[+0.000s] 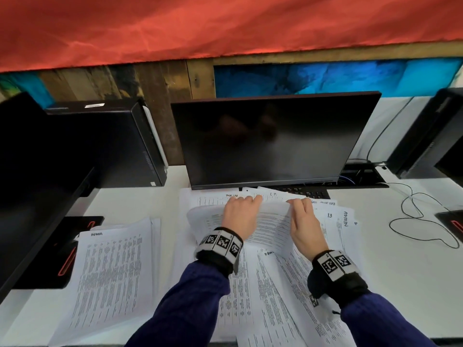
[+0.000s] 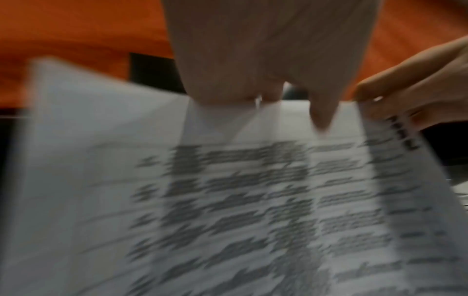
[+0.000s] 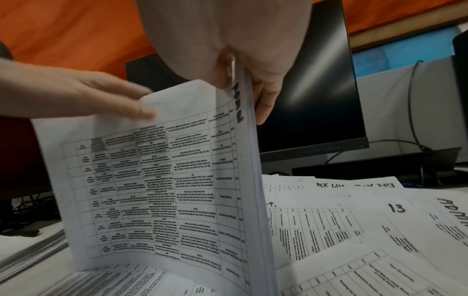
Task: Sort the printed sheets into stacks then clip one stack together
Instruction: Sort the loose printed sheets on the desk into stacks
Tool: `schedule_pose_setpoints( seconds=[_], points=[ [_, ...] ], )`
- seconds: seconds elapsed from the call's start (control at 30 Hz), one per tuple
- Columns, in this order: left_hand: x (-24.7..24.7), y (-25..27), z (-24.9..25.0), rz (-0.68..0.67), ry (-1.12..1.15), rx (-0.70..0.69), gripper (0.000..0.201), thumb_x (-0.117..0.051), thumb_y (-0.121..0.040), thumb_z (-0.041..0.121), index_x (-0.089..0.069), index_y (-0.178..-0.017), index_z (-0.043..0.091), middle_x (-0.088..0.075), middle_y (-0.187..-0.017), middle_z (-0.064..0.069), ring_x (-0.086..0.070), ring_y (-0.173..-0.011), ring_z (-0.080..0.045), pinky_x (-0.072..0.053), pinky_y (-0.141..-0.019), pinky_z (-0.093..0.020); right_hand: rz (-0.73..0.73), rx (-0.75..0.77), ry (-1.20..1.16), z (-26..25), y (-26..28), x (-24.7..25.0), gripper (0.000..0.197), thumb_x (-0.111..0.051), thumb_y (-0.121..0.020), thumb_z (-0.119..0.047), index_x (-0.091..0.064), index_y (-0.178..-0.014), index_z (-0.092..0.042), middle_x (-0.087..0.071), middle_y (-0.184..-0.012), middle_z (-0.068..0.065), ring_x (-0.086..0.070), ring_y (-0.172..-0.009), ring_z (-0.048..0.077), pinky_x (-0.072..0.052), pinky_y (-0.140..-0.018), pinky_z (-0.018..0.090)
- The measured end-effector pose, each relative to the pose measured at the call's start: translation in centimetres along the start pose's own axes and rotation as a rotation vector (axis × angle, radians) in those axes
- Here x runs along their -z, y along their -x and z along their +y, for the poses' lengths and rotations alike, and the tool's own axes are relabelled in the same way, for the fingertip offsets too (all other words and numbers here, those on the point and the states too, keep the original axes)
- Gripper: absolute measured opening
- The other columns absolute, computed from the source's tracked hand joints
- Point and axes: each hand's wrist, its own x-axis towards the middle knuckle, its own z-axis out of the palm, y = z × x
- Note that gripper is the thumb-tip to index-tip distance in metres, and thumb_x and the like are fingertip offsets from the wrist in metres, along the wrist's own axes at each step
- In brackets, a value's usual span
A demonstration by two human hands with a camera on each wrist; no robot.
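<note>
In the middle of the white desk [image 1: 400,284], a thin bundle of printed sheets [image 1: 270,221] stands lifted by its far edge. My right hand [image 1: 297,204] pinches that edge at the handwritten "ADMIN" heading [image 3: 239,104]; the right wrist view shows the right hand [image 3: 243,80] with thumb in front and fingers behind. My left hand [image 1: 246,200] pinches the top sheet [image 2: 228,200] further left, peeling it away from the bundle [image 3: 255,180]. A squared stack of sheets [image 1: 112,271] lies at the left. Loose sheets [image 1: 335,221] are spread under and to the right of my hands.
A dark monitor [image 1: 270,141] stands just behind the papers, with a keyboard [image 1: 308,192] partly under them. A black computer tower [image 1: 112,146] and a black pad with red trim [image 1: 62,251] sit left. A thin cable [image 1: 421,216] loops at right near another tower [image 1: 426,134].
</note>
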Motion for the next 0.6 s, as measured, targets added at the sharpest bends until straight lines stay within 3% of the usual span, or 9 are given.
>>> schedule_pose_setpoints(
  seconds=[0.03,0.1,0.2,0.27,0.33,0.4,0.47,0.5,0.6],
  points=[
    [0.4,-0.2,0.3,0.008,-0.008,0.016,0.035,-0.047,-0.086,0.002,-0.045,-0.118,0.015,-0.062,-0.093,-0.002,-0.061,-0.086,-0.023,-0.045,-0.081,-0.035,0.041,-0.038,-0.072,0.3,0.2,0.0,0.031,-0.045,-0.095,-0.008,-0.045,-0.126,-0.014,-0.036,-0.113,-0.003,-0.050,-0.079,0.012,-0.043,-0.069,0.028],
    [1.1,-0.2,0.0,0.041,0.018,0.053,0.041,-0.046,-0.085,-0.004,-0.045,-0.121,0.015,-0.063,-0.092,-0.003,-0.062,-0.083,-0.025,-0.045,-0.071,-0.034,0.141,-0.200,-0.270,1.2,0.7,-0.1,0.057,-0.056,-0.093,-0.015,-0.030,-0.143,-0.019,-0.030,-0.131,0.001,-0.046,-0.107,0.013,-0.043,-0.090,0.030],
    [2.5,0.4,-2.5,0.143,0.247,0.177,0.031,-0.044,-0.092,0.007,-0.045,-0.121,0.016,-0.065,-0.097,-0.006,-0.061,-0.087,-0.031,-0.045,-0.072,-0.037,0.160,-0.546,-0.576,2.9,1.6,-0.3,0.087,-0.072,-0.082,-0.016,-0.017,-0.149,-0.025,-0.023,-0.145,0.008,-0.039,-0.128,0.026,-0.038,-0.105,0.046],
    [3.5,1.0,-4.7,0.198,0.587,0.306,0.026,-0.048,-0.093,0.014,-0.050,-0.119,0.014,-0.066,-0.100,-0.007,-0.062,-0.091,-0.029,-0.048,-0.078,-0.038,0.069,-0.673,-0.772,3.3,1.8,-0.3,0.095,-0.076,-0.079,-0.019,-0.014,-0.149,-0.029,-0.026,-0.148,0.007,-0.037,-0.133,0.029,-0.036,-0.107,0.050],
    [3.6,1.5,-6.6,0.211,0.967,0.375,0.027,-0.055,-0.091,0.014,-0.054,-0.118,0.015,-0.066,-0.111,-0.003,-0.063,-0.101,-0.020,-0.050,-0.088,-0.035,-0.054,-0.674,-0.928,2.6,1.2,0.0,0.092,-0.076,-0.079,-0.023,-0.019,-0.149,-0.031,-0.035,-0.145,0.001,-0.040,-0.132,0.024,-0.035,-0.105,0.044],
    [2.6,2.4,-7.9,0.177,1.185,0.450,0.029,-0.059,-0.089,0.014,-0.055,-0.116,0.022,-0.064,-0.118,0.000,-0.061,-0.109,-0.017,-0.049,-0.096,-0.036,-0.175,-0.625,-0.971,0.9,0.1,0.4,0.070,-0.069,-0.085,-0.023,-0.031,-0.144,-0.027,-0.047,-0.132,-0.005,-0.047,-0.122,0.017,-0.034,-0.104,0.038],
    [1.3,3.3,-8.1,0.169,1.279,0.507,0.034,-0.061,-0.088,0.018,-0.055,-0.121,0.022,-0.064,-0.121,0.000,-0.061,-0.112,-0.017,-0.047,-0.101,-0.044,-0.247,-0.565,-0.997,-1.0,-1.1,0.7,0.040,-0.061,-0.091,-0.016,-0.047,-0.128,-0.021,-0.059,-0.120,-0.007,-0.059,-0.107,0.014,-0.039,-0.102,0.037],
    [0.7,3.9,-7.7,0.196,1.307,0.522,0.037,-0.061,-0.088,0.018,-0.054,-0.124,0.021,-0.063,-0.123,0.000,-0.060,-0.114,-0.017,-0.046,-0.102,-0.045,-0.253,-0.539,-1.038,-1.7,-1.5,0.6,0.032,-0.058,-0.092,-0.011,-0.053,-0.123,-0.015,-0.065,-0.119,-0.001,-0.065,-0.103,0.017,-0.045,-0.098,0.038],
    [-0.8,5.1,-6.0,0.317,1.356,0.623,0.041,-0.057,-0.092,0.020,-0.045,-0.132,0.019,-0.057,-0.128,0.004,-0.054,-0.120,-0.014,-0.041,-0.106,-0.035,-0.179,-0.522,-1.107,-3.0,-1.9,0.1,0.029,-0.057,-0.092,-0.005,-0.060,-0.121,-0.006,-0.069,-0.117,0.012,-0.067,-0.105,0.029,-0.051,-0.093,0.047]
  ],
)
